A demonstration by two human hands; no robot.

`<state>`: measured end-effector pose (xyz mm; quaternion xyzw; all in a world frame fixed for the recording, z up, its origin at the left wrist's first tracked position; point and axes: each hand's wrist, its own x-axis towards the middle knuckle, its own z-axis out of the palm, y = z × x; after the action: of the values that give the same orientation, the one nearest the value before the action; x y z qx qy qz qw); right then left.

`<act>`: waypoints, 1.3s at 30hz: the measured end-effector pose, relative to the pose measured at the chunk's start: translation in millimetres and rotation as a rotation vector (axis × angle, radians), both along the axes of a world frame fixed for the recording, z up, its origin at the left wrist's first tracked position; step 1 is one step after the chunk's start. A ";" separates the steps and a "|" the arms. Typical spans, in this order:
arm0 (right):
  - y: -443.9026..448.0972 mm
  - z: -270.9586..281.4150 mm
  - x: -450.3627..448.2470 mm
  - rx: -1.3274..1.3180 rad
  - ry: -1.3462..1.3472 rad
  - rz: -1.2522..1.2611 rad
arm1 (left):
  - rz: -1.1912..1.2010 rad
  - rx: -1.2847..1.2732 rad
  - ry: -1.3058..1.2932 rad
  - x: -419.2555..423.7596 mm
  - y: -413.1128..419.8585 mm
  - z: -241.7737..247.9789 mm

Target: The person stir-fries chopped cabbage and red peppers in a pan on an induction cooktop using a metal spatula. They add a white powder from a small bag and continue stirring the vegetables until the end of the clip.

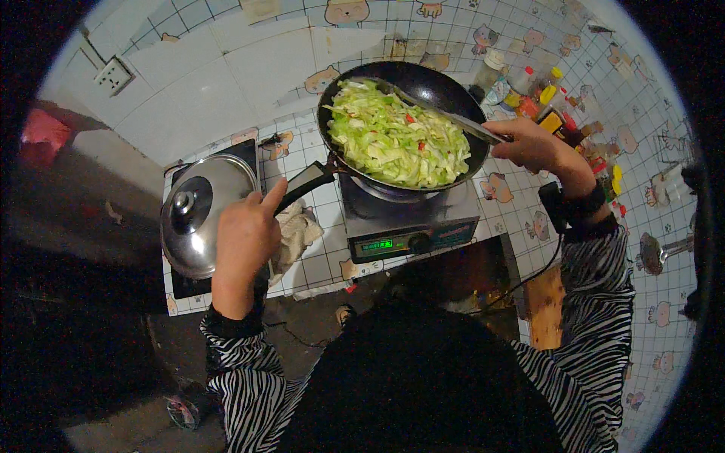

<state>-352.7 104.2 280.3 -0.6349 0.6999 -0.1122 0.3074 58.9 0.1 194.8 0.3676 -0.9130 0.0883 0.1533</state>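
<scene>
A dark wok [419, 85] with shredded cabbage [396, 141] and bits of red pepper in it sits on an electric cooktop [408, 215] with a lit green display. My left hand [249, 238] grips the wok's black handle [306, 184], its index finger lying along the top. In my right hand [532, 147] is a metal spatula [473, 125], which reaches over the wok's right rim; its far end lies at the upper part of the cabbage, where the blade is partly hidden.
A domed steel lid [221, 232] lies on a dark flat surface at left, beside a crumpled beige cloth [297, 235]. Bottles and jars [549, 96] line the wall at right. A black cord [544, 269] hangs by my right forearm. A ladle [654, 255] hangs farther right.
</scene>
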 end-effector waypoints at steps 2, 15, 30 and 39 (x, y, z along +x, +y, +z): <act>10.3 4.3 16.8 -0.066 0.371 0.044 | -0.020 0.013 0.020 0.6 -0.8 0.6; 139.0 71.1 70.1 -0.107 0.865 -0.043 | -0.041 -0.020 0.016 2.0 -0.5 0.4; 116.9 103.2 76.9 0.145 0.881 -0.011 | -0.092 -0.038 -0.002 4.0 -2.7 -3.1; 88.5 2.8 47.6 -0.129 0.997 0.055 | -0.044 0.043 -0.054 5.4 -4.6 -1.1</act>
<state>-305.2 192.7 283.1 -0.6471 0.7363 0.1698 -0.1011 64.3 -4.5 193.7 0.3484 -0.9263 0.0749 0.1226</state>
